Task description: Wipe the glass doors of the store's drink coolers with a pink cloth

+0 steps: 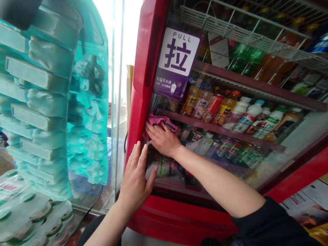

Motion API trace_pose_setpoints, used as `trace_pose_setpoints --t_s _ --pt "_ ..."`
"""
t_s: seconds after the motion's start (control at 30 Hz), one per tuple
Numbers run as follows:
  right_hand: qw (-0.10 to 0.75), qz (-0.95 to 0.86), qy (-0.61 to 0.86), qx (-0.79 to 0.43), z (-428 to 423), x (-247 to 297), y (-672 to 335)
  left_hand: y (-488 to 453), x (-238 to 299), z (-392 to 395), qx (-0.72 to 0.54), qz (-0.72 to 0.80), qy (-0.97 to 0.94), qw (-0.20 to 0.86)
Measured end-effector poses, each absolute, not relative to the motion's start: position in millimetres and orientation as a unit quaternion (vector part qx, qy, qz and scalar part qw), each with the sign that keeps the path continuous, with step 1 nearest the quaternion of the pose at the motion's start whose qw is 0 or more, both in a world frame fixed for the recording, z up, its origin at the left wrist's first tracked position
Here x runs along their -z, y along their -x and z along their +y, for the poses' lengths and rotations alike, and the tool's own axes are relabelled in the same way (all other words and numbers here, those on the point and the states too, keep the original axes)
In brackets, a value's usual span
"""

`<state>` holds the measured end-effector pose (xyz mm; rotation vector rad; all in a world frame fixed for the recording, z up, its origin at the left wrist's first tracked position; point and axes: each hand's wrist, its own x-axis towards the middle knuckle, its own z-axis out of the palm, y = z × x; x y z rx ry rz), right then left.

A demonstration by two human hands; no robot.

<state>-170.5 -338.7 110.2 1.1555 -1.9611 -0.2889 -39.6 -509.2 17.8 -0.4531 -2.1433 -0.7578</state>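
A red drinks fridge (143,68) with a glass door fills the right of the head view. My right hand (162,138) presses a pink cloth (160,121) flat against the glass near the door's left edge, fingers stretched over the cloth. My left hand (135,174) lies open and flat on the red door frame and glass just below it, holding nothing. A purple and white "PULL" sticker (178,63) is stuck on the glass above the cloth.
Shelves behind the glass carry several bottles and cans (241,114). A white wire rack (246,32) sits at the top. To the left stands a stack of teal-wrapped packs (43,102), with shrink-wrapped cups (28,208) below. Printed papers (307,201) lie at the lower right.
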Motion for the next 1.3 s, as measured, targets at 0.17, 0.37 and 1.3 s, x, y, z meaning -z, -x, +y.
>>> trace_pose_setpoints --t_s 0.17,0.37,1.3 --pt "0.371 -0.758 -0.511 0.163 -337.1 -31.1 173.2 39.6 -11.1 -512.3 0.286 -0.853 0.175 0.399" --pt "0.334 -0.752 -0.538 0.183 -321.6 -39.9 173.3 39.4 -7.8 -499.0 0.283 -0.857 0.183 0.391" --pt "0.349 -0.833 -0.405 0.143 -351.0 -81.9 152.5 43.1 -15.6 -493.8 0.257 -0.871 0.184 0.376"
